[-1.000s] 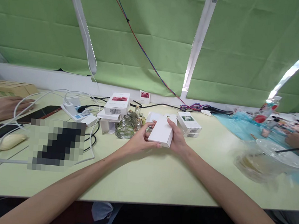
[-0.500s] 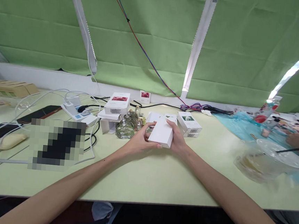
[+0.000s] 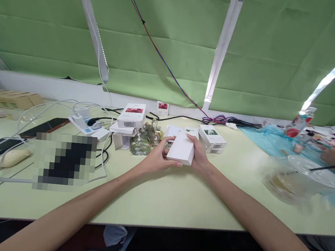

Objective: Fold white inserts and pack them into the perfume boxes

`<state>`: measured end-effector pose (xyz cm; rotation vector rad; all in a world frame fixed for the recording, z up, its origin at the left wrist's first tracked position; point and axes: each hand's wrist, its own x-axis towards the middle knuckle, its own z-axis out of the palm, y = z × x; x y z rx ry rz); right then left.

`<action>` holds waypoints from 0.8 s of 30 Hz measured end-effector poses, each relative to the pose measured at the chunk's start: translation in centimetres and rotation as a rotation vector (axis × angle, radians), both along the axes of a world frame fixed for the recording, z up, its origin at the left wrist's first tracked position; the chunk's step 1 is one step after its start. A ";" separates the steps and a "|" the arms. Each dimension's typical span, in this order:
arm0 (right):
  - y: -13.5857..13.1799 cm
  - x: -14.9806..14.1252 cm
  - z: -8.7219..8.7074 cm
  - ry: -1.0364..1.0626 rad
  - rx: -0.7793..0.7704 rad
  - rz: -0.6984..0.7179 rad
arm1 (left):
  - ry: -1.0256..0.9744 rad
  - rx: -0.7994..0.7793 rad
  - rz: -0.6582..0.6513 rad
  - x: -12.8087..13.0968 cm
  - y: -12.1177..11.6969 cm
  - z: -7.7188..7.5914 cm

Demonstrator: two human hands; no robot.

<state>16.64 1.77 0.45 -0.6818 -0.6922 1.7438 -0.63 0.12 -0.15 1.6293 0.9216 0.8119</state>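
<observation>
So both hands are holding a plain white box (image 3: 180, 148) over the middle of the pale green surface (image 3: 172, 200); I can't tell if its underside is touching down. The left hand (image 3: 156, 157) is gripping the left side, fingers curling around that edge and thumb lying along the near end. The right hand (image 3: 200, 155) is pinching the right side, with one digit resting over the top; its other fingers are mostly hiding, so can't tell how they're sitting.

Just left of that, some glass bottles (image 3: 141, 144) are clustering together, and beside them a box with a red picture (image 3: 131, 116) is sitting on other white packaging. Over on the right, a box with a green picture (image 3: 212, 136) is lying on another one. Farther right, a clear plastic cup (image 3: 285, 182) is standing near a blue sheet (image 3: 256, 139).
</observation>
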 end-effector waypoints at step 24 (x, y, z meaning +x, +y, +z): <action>-0.2 -0.1 0.2 -0.020 -0.001 0.043 | 0.483 0.631 -0.075 -0.9 0.9 -0.7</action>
